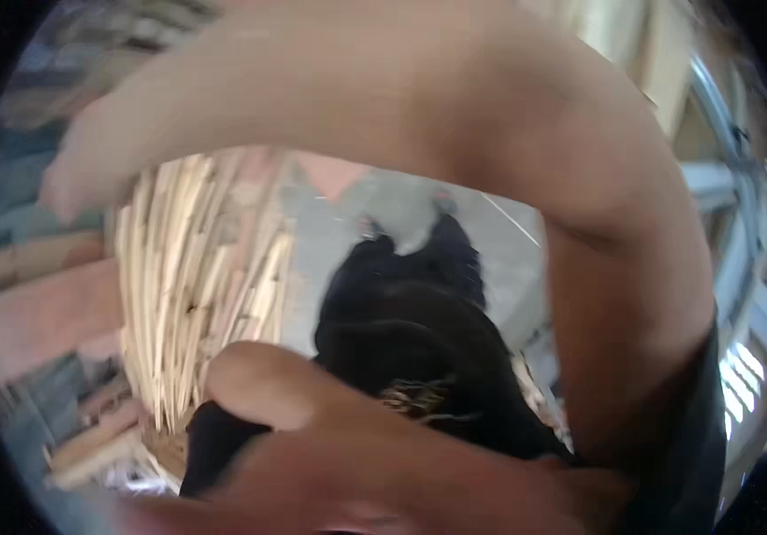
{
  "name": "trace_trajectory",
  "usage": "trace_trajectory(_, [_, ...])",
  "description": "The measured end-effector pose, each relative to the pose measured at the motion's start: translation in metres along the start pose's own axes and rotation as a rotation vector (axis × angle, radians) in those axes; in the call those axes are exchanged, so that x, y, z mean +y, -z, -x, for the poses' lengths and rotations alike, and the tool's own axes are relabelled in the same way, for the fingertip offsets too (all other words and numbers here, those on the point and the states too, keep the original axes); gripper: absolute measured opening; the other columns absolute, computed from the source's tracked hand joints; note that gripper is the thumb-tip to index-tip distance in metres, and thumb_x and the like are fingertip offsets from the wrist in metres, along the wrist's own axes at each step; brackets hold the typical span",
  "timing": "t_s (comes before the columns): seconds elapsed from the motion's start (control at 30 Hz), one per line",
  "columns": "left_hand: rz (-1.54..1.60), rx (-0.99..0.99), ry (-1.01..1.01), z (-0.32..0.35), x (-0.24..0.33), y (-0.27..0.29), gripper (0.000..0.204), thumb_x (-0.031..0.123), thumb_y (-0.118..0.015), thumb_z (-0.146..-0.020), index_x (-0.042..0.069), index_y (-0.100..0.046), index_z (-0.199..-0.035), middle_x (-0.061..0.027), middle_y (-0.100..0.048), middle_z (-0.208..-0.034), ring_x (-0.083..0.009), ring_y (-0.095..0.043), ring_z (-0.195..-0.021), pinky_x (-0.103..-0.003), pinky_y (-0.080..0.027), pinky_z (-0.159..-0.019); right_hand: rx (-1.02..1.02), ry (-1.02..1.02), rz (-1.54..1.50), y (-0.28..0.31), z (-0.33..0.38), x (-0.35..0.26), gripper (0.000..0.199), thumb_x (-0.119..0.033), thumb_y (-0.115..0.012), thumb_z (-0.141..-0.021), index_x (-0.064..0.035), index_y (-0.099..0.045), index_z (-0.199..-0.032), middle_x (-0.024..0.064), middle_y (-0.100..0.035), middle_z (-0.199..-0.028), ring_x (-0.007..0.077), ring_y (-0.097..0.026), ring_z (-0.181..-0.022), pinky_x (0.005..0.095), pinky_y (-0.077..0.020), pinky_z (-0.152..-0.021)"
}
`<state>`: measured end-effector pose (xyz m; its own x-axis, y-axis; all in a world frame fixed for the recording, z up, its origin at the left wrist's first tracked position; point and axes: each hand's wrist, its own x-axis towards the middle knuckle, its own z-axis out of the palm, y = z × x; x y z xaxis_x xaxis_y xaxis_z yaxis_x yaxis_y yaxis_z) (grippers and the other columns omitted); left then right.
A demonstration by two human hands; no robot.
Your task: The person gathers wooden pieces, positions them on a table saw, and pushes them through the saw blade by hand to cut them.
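Note:
My right arm [606,223] rises from a dark sleeve at the right, bends at the elbow and crosses the top of the head view very near the camera. Its far end, with my right hand [89,169], is at the upper left; motion smears the fingers, and no held thing shows. My left hand [375,473] fills the lower edge, also very close and blurred. A rounded thumb-like part [259,383] points to the upper left, while the other fingers are unclear or cut off. Whether it holds anything is hidden. Between my arms show my dark clothes [401,330].
Long thin wooden strips [174,285] lie in a pile on the left. Beside them are flat reddish boards [49,308] and grey-green pieces [36,401]. Grey floor [312,259] shows around my feet. A pale metal frame [713,187] stands at the right.

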<state>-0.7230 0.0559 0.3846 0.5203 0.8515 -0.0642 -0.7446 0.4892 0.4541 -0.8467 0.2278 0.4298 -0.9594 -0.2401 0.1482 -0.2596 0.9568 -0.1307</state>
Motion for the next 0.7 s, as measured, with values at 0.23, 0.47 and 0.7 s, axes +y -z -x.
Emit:
trace_trajectory(0.23, [0.062,0.006,0.131,-0.037,-0.01,0.0,0.077,0.054,-0.058,-0.095,-0.009,-0.048,-0.139,-0.0169,-0.055,-0.139,-0.025,-0.051,-0.128,-0.039,-0.036,-0.112,0.143,0.02,-0.036,-0.039,0.012,0.052,0.039,-0.026,-0.052,-0.098,-0.0111,-0.059,-0.133,0.0113,-0.061,-0.133,0.0264,-0.061,-0.118,0.0434,-0.0509,-0.096])
trace_trajectory(0.47, [0.097,-0.022,0.232,-0.059,-0.015,-0.002,0.077,0.055,-0.058,-0.095,-0.008,-0.049,-0.138,-0.0163,-0.056,-0.137,-0.0248,-0.052,-0.127,-0.039,-0.036,-0.111,0.192,-0.027,-0.052,-0.041,0.035,0.079,0.037,-0.024,-0.056,-0.094,-0.0131,-0.062,-0.129,0.0113,-0.062,-0.13,0.0279,-0.061,-0.116,0.044,-0.0512,-0.095])
trace_trajectory(0.7, [0.233,-0.065,0.211,-0.088,0.0,0.0,0.078,0.057,-0.057,-0.095,-0.008,-0.05,-0.137,-0.0156,-0.057,-0.136,-0.0246,-0.053,-0.125,-0.038,-0.036,-0.111,0.22,0.084,-0.055,-0.034,0.008,0.087,0.036,-0.022,-0.06,-0.089,-0.0152,-0.065,-0.125,0.0113,-0.063,-0.126,0.0294,-0.061,-0.115,0.0447,-0.0515,-0.093])
